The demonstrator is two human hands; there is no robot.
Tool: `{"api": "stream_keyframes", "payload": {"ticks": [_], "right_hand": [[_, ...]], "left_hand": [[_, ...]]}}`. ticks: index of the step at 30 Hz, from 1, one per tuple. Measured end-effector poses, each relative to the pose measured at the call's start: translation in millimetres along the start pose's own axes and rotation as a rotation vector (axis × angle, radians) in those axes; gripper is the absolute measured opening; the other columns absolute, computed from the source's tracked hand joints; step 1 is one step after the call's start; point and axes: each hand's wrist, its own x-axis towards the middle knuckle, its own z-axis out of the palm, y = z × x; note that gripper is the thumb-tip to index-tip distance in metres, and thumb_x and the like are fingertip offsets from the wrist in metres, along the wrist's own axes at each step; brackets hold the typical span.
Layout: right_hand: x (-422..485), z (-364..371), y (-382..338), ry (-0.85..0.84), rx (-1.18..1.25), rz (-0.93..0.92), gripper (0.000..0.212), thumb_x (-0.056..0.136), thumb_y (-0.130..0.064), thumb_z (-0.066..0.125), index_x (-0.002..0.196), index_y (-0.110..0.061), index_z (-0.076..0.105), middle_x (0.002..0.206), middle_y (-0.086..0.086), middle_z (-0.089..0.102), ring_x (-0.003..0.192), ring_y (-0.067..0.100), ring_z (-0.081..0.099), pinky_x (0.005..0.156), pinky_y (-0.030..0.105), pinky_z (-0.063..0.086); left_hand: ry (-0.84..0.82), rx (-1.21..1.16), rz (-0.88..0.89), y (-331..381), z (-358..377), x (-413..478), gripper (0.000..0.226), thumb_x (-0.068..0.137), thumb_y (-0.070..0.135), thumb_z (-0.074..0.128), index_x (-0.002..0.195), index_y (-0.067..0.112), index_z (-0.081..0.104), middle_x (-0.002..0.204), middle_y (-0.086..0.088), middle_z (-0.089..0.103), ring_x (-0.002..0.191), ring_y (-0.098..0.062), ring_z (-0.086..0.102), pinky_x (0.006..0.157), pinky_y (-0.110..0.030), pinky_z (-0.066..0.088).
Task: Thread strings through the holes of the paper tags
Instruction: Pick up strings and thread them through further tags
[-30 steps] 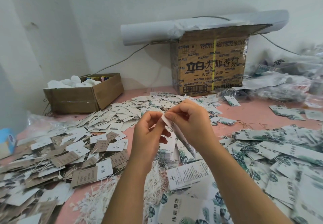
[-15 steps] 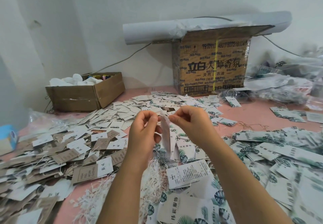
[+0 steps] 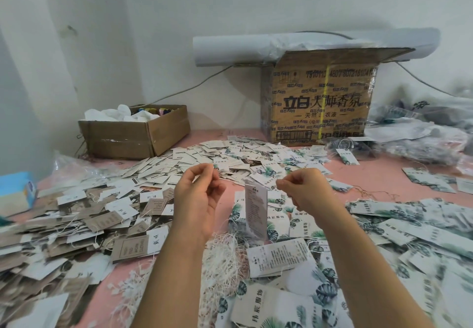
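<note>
A white paper tag [image 3: 255, 210] with printed text hangs upright in the air between my hands, strung on a thin string that is hard to see. My left hand [image 3: 198, 194] pinches one end of the string at about chest height, thumb against forefinger. My right hand [image 3: 304, 190] pinches the other end, a hand's width to the right of the tag. Both hands are raised above a bundle of loose white strings [image 3: 225, 256] lying on the pink table [image 3: 378, 174].
Brown and white tags [image 3: 84, 220] lie heaped on the left, leaf-printed tags [image 3: 399, 225] on the right, more at the middle back. An open low carton [image 3: 135, 133] stands back left, a tall printed carton [image 3: 320, 102] back right with a paper roll [image 3: 230, 48] on it. Plastic bags [image 3: 422, 133] fill the far right.
My hands have drawn apart, left hand to the left and right hand to the right. The tag, earlier held between the fingertips, now hangs free on the string between them.
</note>
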Motion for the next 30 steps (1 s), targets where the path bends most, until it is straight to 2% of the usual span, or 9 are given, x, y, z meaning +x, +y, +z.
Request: {"api": "stream_keyframes", "payload": {"ticks": [2, 4, 6, 12, 16, 23, 28, 30], "right_hand": [[1, -1, 1, 0.028, 0.017, 0.01, 0.023, 0.088, -0.014, 0.062, 0.065, -0.012, 0.062, 0.055, 0.0, 0.055, 0.049, 0.014, 0.047, 0.053, 0.029, 0.043], [1, -1, 0, 0.059, 0.077, 0.005, 0.017, 0.09, -0.005, 0.056, 0.077, -0.008, 0.066, 0.063, 0.003, 0.06, 0.053, 0.014, 0.052, 0.057, 0.033, 0.051], [-1, -1, -3, 0.079, 0.171, -0.05, 0.016, 0.09, 0.003, 0.051, 0.088, -0.004, 0.066, 0.068, 0.007, 0.064, 0.057, 0.016, 0.058, 0.061, 0.032, 0.056], [-14, 10, -24, 0.047, 0.371, -0.309, 0.024, 0.082, 0.009, 0.061, 0.073, -0.013, 0.062, 0.059, -0.001, 0.065, 0.05, 0.011, 0.062, 0.054, 0.024, 0.056], [-18, 18, -32, -0.008, 0.368, -0.395, 0.025, 0.081, 0.007, 0.062, 0.07, -0.016, 0.062, 0.053, -0.005, 0.062, 0.048, 0.009, 0.058, 0.052, 0.021, 0.052], [-20, 17, -32, 0.018, 0.3, -0.494, 0.033, 0.079, 0.004, 0.066, 0.067, -0.026, 0.062, 0.054, -0.018, 0.06, 0.051, -0.002, 0.052, 0.052, 0.01, 0.041], [-18, 17, -31, 0.075, 0.234, -0.5, 0.031, 0.08, 0.005, 0.064, 0.074, -0.025, 0.064, 0.063, -0.018, 0.062, 0.062, -0.003, 0.058, 0.064, 0.016, 0.049], [-18, 18, -30, 0.106, 0.202, -0.493, 0.03, 0.082, 0.007, 0.061, 0.08, -0.023, 0.065, 0.073, -0.012, 0.064, 0.07, 0.004, 0.062, 0.069, 0.02, 0.052]], "left_hand": [[0.004, 0.028, 0.01, 0, 0, 0, 0.01, 0.087, 0.002, 0.056, 0.082, 0.008, 0.061, 0.056, 0.001, 0.063, 0.048, -0.005, 0.057, 0.05, -0.017, 0.051], [0.006, 0.05, 0.028, 0, -2, 1, 0.01, 0.087, 0.0, 0.055, 0.084, 0.007, 0.063, 0.057, 0.002, 0.064, 0.049, -0.004, 0.058, 0.052, -0.018, 0.052], [-0.012, 0.083, 0.041, 1, -3, 1, 0.013, 0.088, -0.002, 0.053, 0.086, 0.007, 0.063, 0.058, 0.002, 0.065, 0.05, -0.005, 0.059, 0.054, -0.018, 0.053], [-0.243, 0.286, 0.006, -2, 1, -6, 0.015, 0.091, -0.002, 0.049, 0.091, 0.01, 0.059, 0.062, 0.001, 0.062, 0.055, -0.007, 0.057, 0.056, -0.02, 0.051], [-0.361, 0.357, 0.018, -5, 9, -12, 0.015, 0.092, -0.002, 0.048, 0.09, 0.012, 0.054, 0.06, 0.0, 0.06, 0.055, -0.01, 0.052, 0.055, -0.021, 0.047], [-0.43, 0.401, 0.031, -7, 13, -15, 0.019, 0.093, -0.004, 0.046, 0.087, 0.012, 0.054, 0.061, 0.0, 0.06, 0.057, -0.01, 0.053, 0.055, -0.021, 0.046], [-0.422, 0.418, 0.07, -8, 14, -16, 0.018, 0.092, -0.003, 0.047, 0.086, 0.013, 0.053, 0.06, 0.001, 0.06, 0.055, -0.009, 0.052, 0.057, -0.021, 0.046], [-0.404, 0.406, 0.092, -8, 14, -16, 0.017, 0.092, -0.003, 0.048, 0.086, 0.013, 0.053, 0.059, 0.002, 0.06, 0.054, -0.009, 0.051, 0.056, -0.021, 0.045]]}}
